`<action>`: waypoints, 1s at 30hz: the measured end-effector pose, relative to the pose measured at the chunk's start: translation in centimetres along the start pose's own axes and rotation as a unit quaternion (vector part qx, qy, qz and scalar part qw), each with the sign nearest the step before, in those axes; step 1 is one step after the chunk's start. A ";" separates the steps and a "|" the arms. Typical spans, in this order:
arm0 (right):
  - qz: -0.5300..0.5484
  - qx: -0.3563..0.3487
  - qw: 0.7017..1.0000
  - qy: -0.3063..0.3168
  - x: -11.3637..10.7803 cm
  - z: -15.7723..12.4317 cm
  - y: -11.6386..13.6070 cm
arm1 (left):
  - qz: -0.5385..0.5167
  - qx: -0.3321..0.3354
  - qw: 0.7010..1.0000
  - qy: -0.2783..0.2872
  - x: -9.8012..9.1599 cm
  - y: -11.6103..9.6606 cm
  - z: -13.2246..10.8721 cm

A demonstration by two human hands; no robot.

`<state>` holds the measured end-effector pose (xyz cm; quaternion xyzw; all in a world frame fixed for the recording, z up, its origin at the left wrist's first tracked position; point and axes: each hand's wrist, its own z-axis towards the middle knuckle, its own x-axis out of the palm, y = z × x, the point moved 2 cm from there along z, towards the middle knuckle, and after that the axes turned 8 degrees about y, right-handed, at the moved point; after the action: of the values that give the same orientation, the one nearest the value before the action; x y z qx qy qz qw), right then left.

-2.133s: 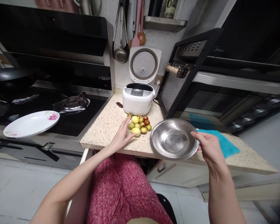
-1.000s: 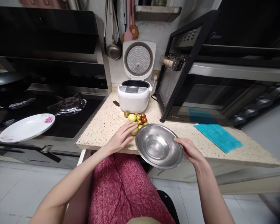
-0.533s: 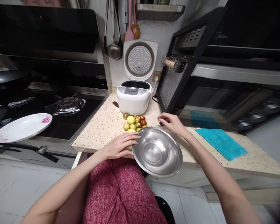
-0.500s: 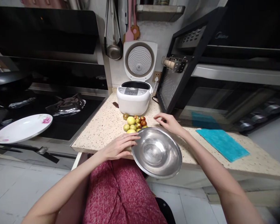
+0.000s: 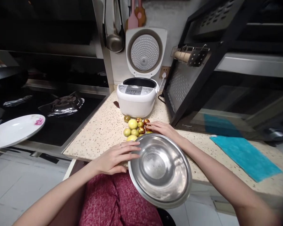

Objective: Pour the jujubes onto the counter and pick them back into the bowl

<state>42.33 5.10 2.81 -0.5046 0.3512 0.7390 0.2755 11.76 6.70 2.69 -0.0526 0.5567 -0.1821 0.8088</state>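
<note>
A pile of green, yellow and red-brown jujubes lies on the speckled counter in front of a white rice cooker. Over the counter's front edge juts a tilted stainless steel bowl with nothing in it. My left hand lies across the bowl's left rim, fingers stretched out and thumb apart, a ring on one finger. Behind the bowl, my right hand reaches in from the right. Its fingers are extended and its fingertips touch the red-brown jujubes at the pile's right side.
The rice cooker's lid stands up. On the left are a gas stove and a floral plate near the stove's front edge. A black oven and a turquoise cloth are on the right. Ladles hang on the wall.
My right hand has moved left from the bare counter to the jujubes. The bowl has come slightly nearer in view. My left hand stays at its rim, and the view has shifted closer.
</note>
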 end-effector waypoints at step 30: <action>0.245 -0.097 0.957 0.125 -3.2 -0.5 7.2 | -0.019 0.021 0.999 -0.034 -0.3 -0.2 0.1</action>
<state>38.18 0.20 7.47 -0.5158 0.4223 0.7454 -0.0101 11.70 6.59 3.05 -0.0530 0.5235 -0.2073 0.8247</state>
